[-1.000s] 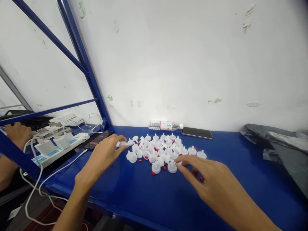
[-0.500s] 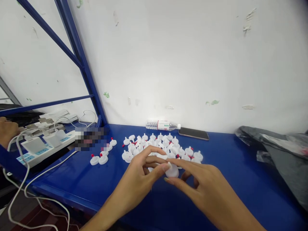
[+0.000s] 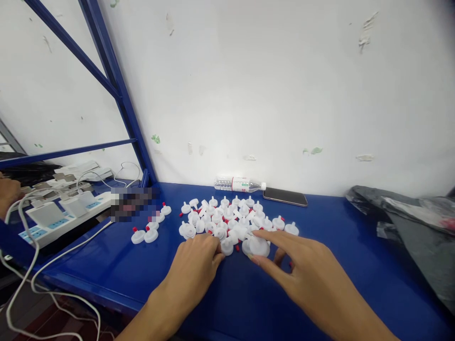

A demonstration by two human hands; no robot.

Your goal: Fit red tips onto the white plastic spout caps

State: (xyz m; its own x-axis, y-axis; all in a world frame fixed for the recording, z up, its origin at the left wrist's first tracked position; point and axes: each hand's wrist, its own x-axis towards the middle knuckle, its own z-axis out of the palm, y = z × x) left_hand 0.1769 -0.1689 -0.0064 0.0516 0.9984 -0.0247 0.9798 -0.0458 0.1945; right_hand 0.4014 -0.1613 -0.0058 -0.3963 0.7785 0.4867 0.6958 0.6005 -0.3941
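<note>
My right hand (image 3: 302, 265) pinches a white nozzle cap (image 3: 259, 247) between thumb and forefinger, over the near edge of the pile. The cap is round with a thin spout. My left hand (image 3: 195, 265) rests at the near side of the pile with its fingers curled under; whether anything is in them is hidden. Beside its thumb lies another white cap (image 3: 226, 247). The pile of white nozzle caps (image 3: 216, 217) spreads beyond both hands, with small red tips (image 3: 238, 248) scattered among them.
Several red-tipped caps (image 3: 151, 235) stand apart on the left of the blue table (image 3: 117, 270). A plastic bottle (image 3: 241, 184) and a phone (image 3: 285, 197) lie at the back. Grey plastic bags (image 3: 401, 222) lie right. A power strip (image 3: 71, 218), cables and another person's hand (image 3: 9, 193) are left.
My left hand has moved away from the cap in my right hand, down and left to the pile's near edge. The right hand keeps hold of the cap and has barely moved.
</note>
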